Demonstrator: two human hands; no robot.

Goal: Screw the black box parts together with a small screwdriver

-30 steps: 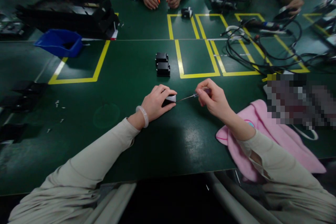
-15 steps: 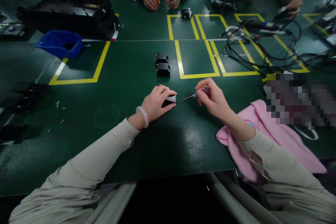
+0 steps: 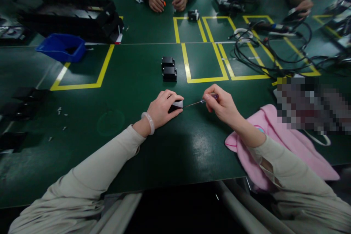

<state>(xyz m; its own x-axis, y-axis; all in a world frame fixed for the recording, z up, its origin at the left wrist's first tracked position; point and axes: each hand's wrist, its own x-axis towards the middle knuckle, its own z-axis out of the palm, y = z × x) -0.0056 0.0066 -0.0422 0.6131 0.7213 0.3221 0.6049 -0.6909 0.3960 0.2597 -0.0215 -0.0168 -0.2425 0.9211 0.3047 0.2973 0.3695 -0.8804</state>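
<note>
On the green table, my left hand is closed around a small black box-shaped part, its fingers covering most of it. A pale or shiny face of the part points to the right. My right hand grips a screwdriver by its purplish handle. The thin metal shaft runs left, and its tip meets the right end of the part, low down. Just beyond my hands stand two similar black box-shaped parts, one behind the other.
Small screws lie scattered at left, near dark parts. A blue bin and a black rack stand behind them. At right are a pink cloth and coiled cables. Co-workers' hands rest across the table.
The whole view has shifted slightly. My left hand still holds the black part, and the screwdriver tip stays at its right end.
</note>
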